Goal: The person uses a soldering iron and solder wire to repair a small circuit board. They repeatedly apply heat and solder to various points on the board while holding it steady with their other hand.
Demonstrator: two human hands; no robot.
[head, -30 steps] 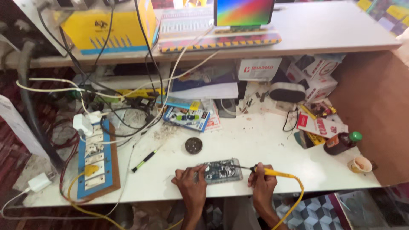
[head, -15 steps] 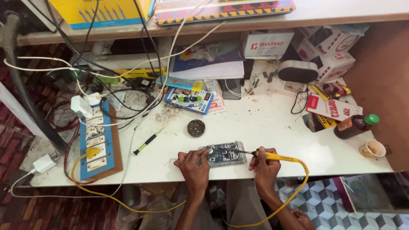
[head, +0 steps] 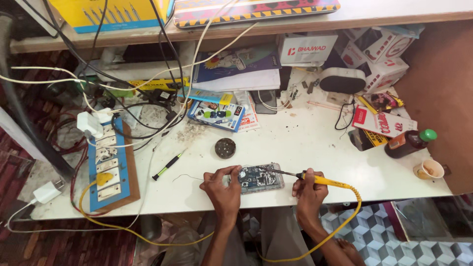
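Observation:
A blue circuit board [head: 261, 178] lies near the front edge of the white table [head: 305, 148]. My right hand [head: 309, 192] grips a yellow-handled soldering iron [head: 315, 179], its metal tip resting on the board. A yellow cord [head: 345, 221] runs from the iron down past the table edge. My left hand [head: 222, 186] sits at the board's left end and pinches a thin solder wire [head: 189, 176] that trails to the left.
A small round tin [head: 225, 148] and a green-and-black screwdriver [head: 166, 166] lie just behind the board. At left a blue switch board [head: 109, 167] with plugs and cables. Boxes, a brown bottle [head: 408, 143] and a cup [head: 429, 169] crowd the right.
The view has tilted down and moved closer to the table. Both hands stay at the circuit board, iron tip on it.

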